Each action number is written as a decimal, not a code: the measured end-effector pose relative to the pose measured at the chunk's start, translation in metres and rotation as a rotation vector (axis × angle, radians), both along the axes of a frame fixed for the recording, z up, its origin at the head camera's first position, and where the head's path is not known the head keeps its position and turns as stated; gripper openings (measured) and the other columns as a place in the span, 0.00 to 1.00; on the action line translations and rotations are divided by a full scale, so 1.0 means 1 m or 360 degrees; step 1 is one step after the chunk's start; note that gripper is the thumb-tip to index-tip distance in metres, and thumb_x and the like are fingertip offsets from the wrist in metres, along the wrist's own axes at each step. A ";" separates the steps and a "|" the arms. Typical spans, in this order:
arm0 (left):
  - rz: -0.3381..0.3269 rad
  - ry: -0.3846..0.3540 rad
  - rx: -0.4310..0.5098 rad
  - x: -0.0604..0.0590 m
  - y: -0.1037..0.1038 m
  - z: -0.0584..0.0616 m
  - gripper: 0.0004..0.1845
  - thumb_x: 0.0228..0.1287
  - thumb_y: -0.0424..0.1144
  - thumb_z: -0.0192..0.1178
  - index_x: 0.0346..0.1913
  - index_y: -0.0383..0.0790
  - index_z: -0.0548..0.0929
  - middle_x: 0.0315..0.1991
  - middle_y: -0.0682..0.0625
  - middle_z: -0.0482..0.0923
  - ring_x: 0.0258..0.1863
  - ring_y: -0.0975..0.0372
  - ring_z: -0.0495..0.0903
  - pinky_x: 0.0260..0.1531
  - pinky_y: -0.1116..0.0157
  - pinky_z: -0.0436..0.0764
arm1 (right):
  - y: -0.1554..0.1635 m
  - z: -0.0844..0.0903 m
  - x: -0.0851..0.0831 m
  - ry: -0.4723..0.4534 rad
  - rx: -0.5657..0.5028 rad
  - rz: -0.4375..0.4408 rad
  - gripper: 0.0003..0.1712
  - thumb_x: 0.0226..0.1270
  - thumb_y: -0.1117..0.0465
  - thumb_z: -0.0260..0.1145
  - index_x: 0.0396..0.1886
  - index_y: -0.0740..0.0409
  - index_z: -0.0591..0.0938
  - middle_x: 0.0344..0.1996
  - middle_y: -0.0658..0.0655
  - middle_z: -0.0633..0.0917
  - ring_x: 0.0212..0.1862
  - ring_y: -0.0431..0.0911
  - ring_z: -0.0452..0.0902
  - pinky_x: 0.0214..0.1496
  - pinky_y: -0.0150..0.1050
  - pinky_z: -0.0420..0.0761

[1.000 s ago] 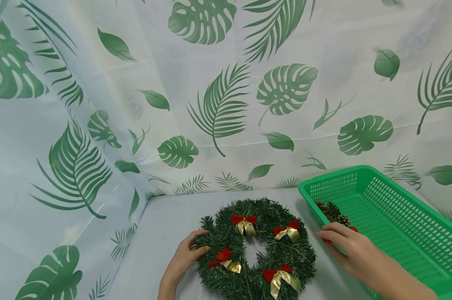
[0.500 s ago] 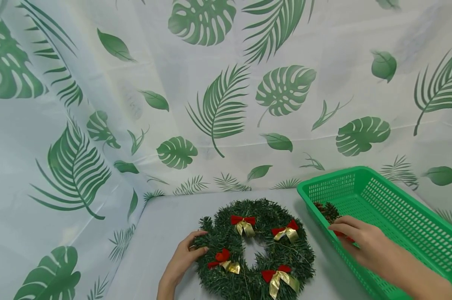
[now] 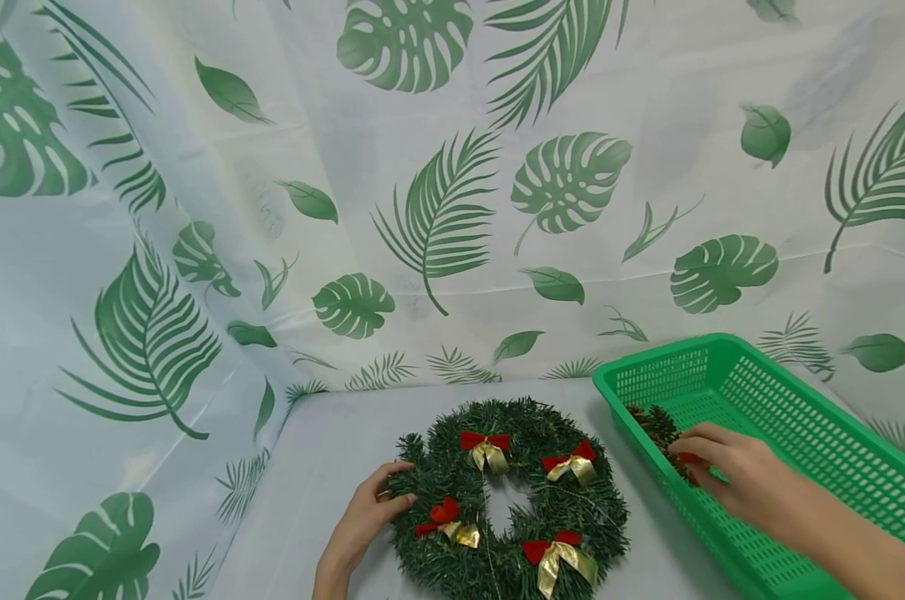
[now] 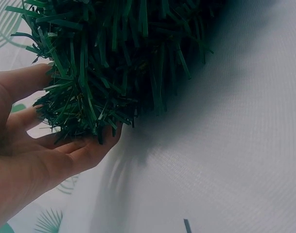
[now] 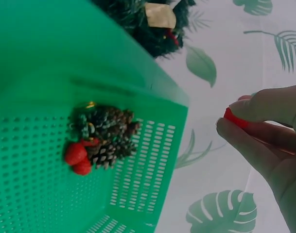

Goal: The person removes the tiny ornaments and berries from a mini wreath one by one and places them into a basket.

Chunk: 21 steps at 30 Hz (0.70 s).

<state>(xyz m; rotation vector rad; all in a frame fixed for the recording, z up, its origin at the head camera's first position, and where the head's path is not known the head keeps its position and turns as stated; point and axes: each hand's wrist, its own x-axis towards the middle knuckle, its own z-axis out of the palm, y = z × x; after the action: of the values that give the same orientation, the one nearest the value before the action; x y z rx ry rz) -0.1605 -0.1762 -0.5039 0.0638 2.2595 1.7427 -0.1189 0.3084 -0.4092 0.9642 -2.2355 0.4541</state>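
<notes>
While steadying the wreath [image 3: 508, 496] on the table [image 3: 325, 467] with left hand [image 3: 362, 521] curled round its left rim, reached right hand [image 3: 730, 475] into the green basket [image 3: 812, 467], fingertips [image 5: 245, 116] pinching something small and red beside the pinecone sprig [image 5: 101, 138]. Judged mid-fetch of an ornament; next would call for lifting it clear of the basket wall and across to the wreath.

From my remote seat, the wreath [image 3: 507, 498] lay on the table [image 3: 332, 467] at six o'clock. The basket [image 3: 797, 450] sat beside it at three o'clock, a pinecone cluster [image 3: 657, 425] in its far corner. A curtain [image 3: 452, 192] hung behind at twelve o'clock.
</notes>
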 end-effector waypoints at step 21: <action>-0.0005 -0.0004 -0.0008 0.000 -0.001 -0.002 0.30 0.69 0.42 0.68 0.71 0.43 0.74 0.80 0.30 0.52 0.70 0.31 0.67 0.58 0.44 0.78 | 0.031 -0.004 -0.018 -0.0479 0.0118 -0.0205 0.21 0.37 0.77 0.82 0.34 0.57 0.89 0.29 0.49 0.85 0.29 0.37 0.83 0.26 0.29 0.81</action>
<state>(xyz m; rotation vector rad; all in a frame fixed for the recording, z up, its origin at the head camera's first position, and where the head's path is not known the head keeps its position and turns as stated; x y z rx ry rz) -0.1608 -0.1768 -0.5058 0.0636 2.2605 1.7346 -0.1370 0.3390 -0.4136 0.8260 -2.5838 0.4872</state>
